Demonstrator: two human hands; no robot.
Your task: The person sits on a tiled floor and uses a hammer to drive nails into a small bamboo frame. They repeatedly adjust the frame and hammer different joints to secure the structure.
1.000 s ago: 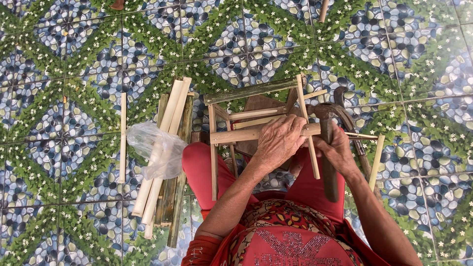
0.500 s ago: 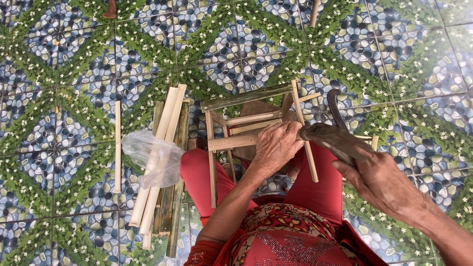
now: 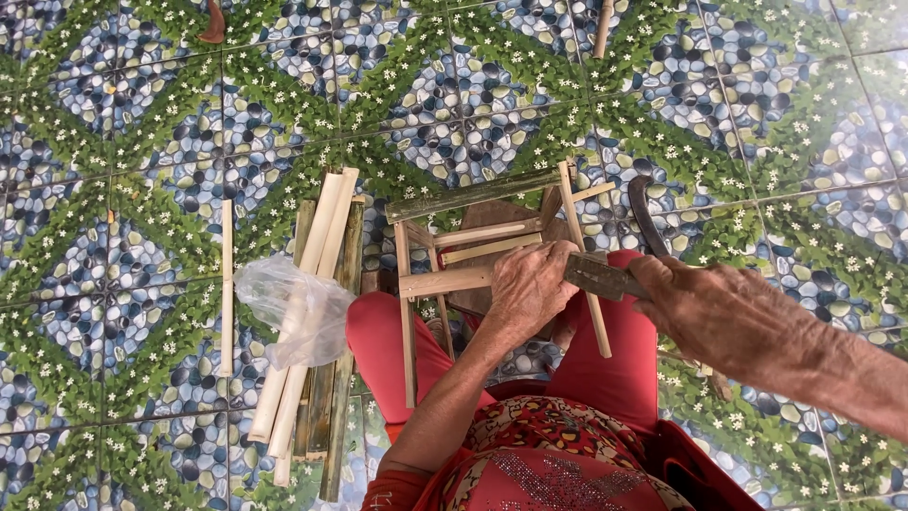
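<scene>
Seen from above, the left hand (image 3: 530, 289) presses curled fingers onto a bamboo frame (image 3: 473, 265) while the right hand (image 3: 719, 308) grips a dark blade (image 3: 605, 274).

This looks like a home floor or porch used as a makeshift craft spot, not a fitted workshop. The ground is glazed floor tile (image 3: 142, 114) printed with pebbles, green leaves and small white flowers, the kind laid in a house or yard. There is no bench: the person sits low on the floor, red trousers (image 3: 397, 345) showing, with a small bamboo frame (image 3: 473, 251) at the knees. Split bamboo strips (image 3: 317, 312) and a thin plastic bag (image 3: 293, 308) lie loose on the tiles beside them.
</scene>
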